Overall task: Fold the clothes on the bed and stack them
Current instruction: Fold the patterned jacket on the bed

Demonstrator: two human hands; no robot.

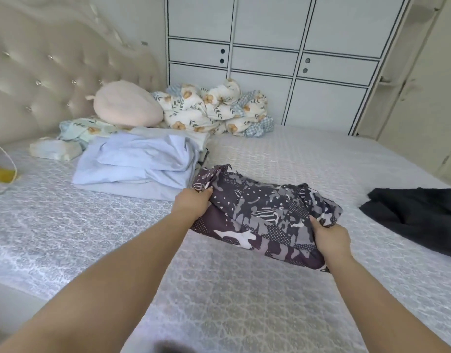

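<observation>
**Both hands on the patterned garment, mid-bed**

We see the patterned garment [265, 220], dark purple with grey and white shapes and dotted patches, lying bunched on the bed [219, 296] a little right of centre. The left hand [191, 202] grips its far-left end, fingers [206, 193] curled into the fabric. The right hand [331, 238] grips the near-right edge, thumb on top and the cloth gathered underneath (the other fingers on that side are hidden by the fabric, so we can only say they are wrapped into it). The garment's near part rests on the bed; whether the far part is lifted clear we cannot tell.

Just to the left and farther away sits a stack of pale blue clothes [140, 164], loosely folded, its near-right corner close to the left hand and almost touching the patterned cloth. At the right edge of the bed lies a black garment [417, 215], spread flat and unfolded, well apart from the hands.

At the far side a floral quilt [214, 108] is heaped against the white wardrobe [270, 47], with a pink round cushion [127, 105] beside it leaning on the tufted headboard [41, 72]. A yellow object [0, 174] with a pale cord lies at the far left.
</observation>
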